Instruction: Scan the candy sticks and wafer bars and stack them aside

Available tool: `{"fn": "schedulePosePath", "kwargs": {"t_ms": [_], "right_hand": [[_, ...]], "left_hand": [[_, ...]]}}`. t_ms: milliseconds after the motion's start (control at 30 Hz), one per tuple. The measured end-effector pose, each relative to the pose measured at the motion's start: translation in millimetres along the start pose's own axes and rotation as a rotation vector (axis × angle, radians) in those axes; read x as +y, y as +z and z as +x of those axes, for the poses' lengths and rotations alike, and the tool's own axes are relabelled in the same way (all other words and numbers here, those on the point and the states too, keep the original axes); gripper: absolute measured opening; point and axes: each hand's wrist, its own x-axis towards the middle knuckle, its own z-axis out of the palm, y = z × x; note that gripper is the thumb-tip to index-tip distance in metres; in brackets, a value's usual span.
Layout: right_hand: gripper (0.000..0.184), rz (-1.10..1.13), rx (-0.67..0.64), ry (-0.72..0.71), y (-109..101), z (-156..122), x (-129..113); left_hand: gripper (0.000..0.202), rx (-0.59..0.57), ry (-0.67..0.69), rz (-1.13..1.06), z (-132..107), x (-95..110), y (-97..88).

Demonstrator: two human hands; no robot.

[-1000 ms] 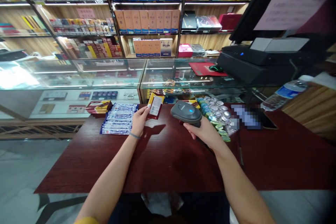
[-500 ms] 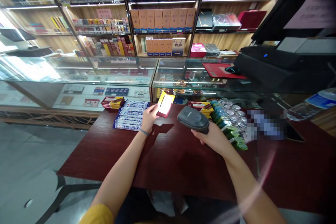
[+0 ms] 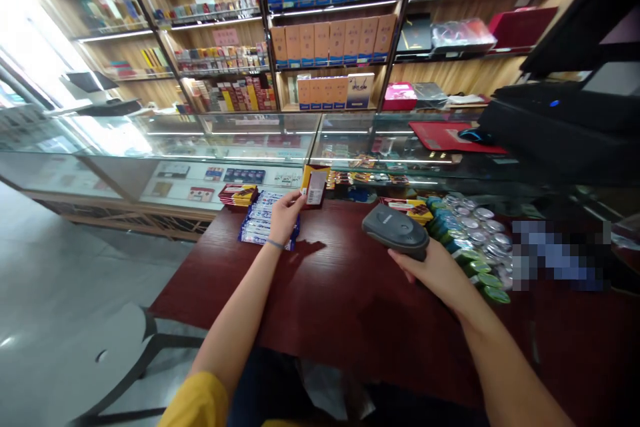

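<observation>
My left hand (image 3: 287, 217) pinches the edge of a flat yellow and dark red packet (image 3: 316, 188), probably a chocolate bar, raised above the table. Its back shows, with a white barcode patch. In my right hand (image 3: 435, 267) is a black barcode scanner (image 3: 396, 229), its head toward the packet and apart from it; the handle is mostly hidden by my fingers. Beneath and beside my left hand lie blue-and-white wrapped sticks (image 3: 260, 217). A stack of similar chocolate packets (image 3: 239, 195) is left of them, and another stack (image 3: 407, 208) sits behind the scanner.
Rows of green tubes and clear-lidded containers (image 3: 470, 230) stand on the dark red table (image 3: 320, 307) at right. Behind it runs a glass display counter (image 3: 240, 140). A grey stool (image 3: 115, 360) is at lower left, and a black machine (image 3: 560, 120) at upper right.
The bright light on the packet has gone, and its back is now readable as a barcode patch. The view has swung left, so most things appear further right. Both hands keep their holds.
</observation>
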Motion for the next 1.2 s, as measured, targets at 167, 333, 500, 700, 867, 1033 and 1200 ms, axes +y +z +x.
{"fn": "schedulePosePath", "kwargs": {"t_ms": [167, 333, 500, 700, 867, 1033, 1200], "right_hand": [[0.026, -0.060, 0.020, -0.033, -2, 2, 8], [0.042, -0.082, 0.009, -0.082, -5, 5, 15], [0.050, -0.109, -0.010, -0.075, -8, 6, 19], [0.050, -0.104, -0.017, -0.059, -9, 9, 26], [0.053, -0.151, -0.021, -0.048, -11, 10, 33], [0.052, -0.118, -0.037, -0.038, -11, 10, 31], [0.049, -0.082, -0.031, -0.040, -9, 8, 24]], "left_hand": [[0.034, 0.094, 0.139, 0.338, 12, 14, -79.6], [0.032, 0.200, 0.221, 0.662, 5, 6, -168.5], [0.030, 0.151, 0.327, 1.005, -6, -5, -233.8], [0.035, 0.014, 0.237, 1.232, -10, -20, -266.2], [0.036, -0.099, 0.249, 1.264, -6, -28, -271.7], [0.037, -0.153, 0.218, 1.268, 3, -35, -271.4], [0.041, -0.222, 0.199, 1.266, 9, -42, -274.7]]}}
